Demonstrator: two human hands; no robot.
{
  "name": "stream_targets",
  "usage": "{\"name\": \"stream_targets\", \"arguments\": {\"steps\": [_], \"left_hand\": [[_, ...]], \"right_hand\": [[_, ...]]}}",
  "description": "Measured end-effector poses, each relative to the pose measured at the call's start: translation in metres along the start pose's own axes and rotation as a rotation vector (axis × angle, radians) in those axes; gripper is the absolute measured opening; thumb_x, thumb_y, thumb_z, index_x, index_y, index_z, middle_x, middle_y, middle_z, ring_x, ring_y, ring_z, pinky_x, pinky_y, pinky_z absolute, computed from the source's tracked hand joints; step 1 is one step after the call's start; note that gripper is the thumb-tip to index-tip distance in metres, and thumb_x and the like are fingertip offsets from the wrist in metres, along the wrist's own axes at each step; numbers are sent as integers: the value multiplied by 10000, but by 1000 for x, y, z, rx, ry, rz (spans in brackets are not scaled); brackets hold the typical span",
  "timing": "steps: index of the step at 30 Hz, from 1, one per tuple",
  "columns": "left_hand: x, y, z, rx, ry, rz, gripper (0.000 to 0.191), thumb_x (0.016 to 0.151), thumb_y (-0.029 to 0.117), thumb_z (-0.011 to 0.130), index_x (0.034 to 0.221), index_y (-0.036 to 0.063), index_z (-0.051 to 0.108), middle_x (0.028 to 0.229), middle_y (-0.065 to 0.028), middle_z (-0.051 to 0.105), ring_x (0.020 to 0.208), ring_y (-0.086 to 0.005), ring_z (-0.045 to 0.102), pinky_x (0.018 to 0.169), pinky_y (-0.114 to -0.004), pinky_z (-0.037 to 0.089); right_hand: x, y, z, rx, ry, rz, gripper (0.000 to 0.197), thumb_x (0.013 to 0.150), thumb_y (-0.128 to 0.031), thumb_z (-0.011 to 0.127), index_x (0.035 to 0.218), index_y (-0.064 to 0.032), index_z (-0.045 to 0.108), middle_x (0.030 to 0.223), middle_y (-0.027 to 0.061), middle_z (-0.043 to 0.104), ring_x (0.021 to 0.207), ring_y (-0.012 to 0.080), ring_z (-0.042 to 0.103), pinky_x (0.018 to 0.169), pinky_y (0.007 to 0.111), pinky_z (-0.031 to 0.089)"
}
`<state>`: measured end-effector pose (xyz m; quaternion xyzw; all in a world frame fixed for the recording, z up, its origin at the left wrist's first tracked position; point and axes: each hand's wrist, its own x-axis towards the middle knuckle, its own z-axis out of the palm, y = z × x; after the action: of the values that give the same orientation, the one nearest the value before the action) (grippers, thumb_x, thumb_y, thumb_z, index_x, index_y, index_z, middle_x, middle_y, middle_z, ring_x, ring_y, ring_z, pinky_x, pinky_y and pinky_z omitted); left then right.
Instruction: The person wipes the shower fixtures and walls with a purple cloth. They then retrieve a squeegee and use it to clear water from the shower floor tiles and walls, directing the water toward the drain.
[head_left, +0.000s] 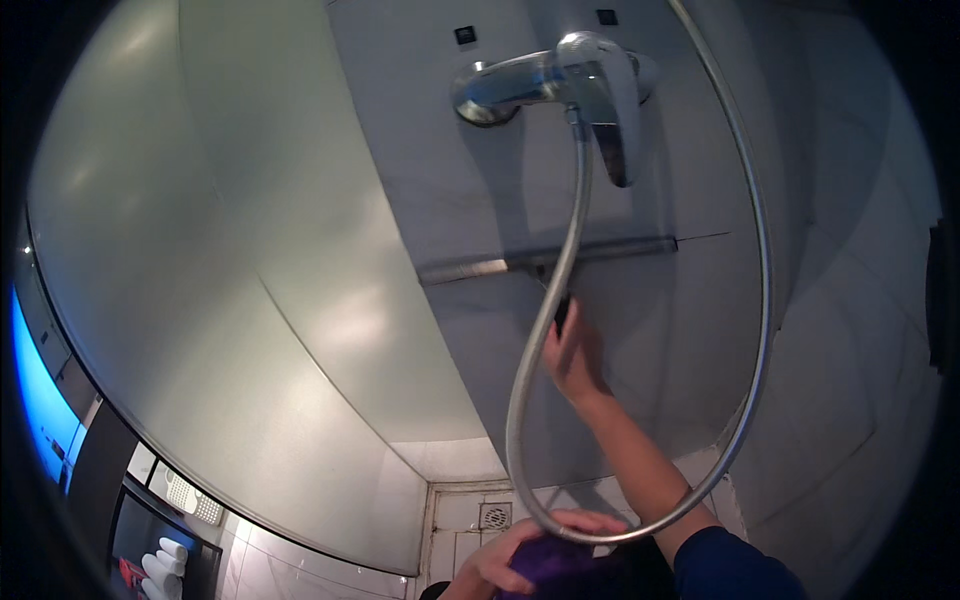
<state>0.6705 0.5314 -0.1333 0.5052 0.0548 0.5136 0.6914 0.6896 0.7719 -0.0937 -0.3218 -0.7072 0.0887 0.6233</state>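
My right hand (576, 352) grips the dark handle (562, 315) of a wide squeegee (615, 249). Its long metal bar lies nearly level against the grey wall (480, 187), below a chrome shower mixer (525, 79). A metal shower hose (529, 360) hangs from the mixer in a big loop and crosses in front of the squeegee and my right forearm. At the bottom, my left hand (506, 551) is curled over a purple cloth (555, 566), close to the lowest bend of the hose. Shadow hides part of the cloth.
A curved frosted panel (247, 300) fills the left side. Below the wall, the tiled floor has a square drain (495, 516). Rolled white towels (166, 566) and a perforated white slipper-like item (191, 496) are beyond the panel. A marbled tile wall (840, 420) stands at right.
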Motion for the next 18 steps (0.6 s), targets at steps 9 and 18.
{"name": "stream_targets", "arguments": {"steps": [9,18], "left_hand": [[-22,-26,-3,232,21,-63,954,573,180,694,1407,-3,268,1460,-236,280,1351,-296,296,1092,-391,221],[-15,-11,1,85,-3,-118,945,587,193,699,1405,-7,270,1471,-233,267,1370,-283,272,1089,-379,241]], "right_hand": [[-144,125,-61,-147,-105,-330,362,831,-235,635,1104,-14,550,807,182,639,583,358,601,529,437,473],[109,-24,-58,-190,-260,-649,237,858,-245,632,904,-37,528,579,137,536,488,290,551,447,400,405]]}}
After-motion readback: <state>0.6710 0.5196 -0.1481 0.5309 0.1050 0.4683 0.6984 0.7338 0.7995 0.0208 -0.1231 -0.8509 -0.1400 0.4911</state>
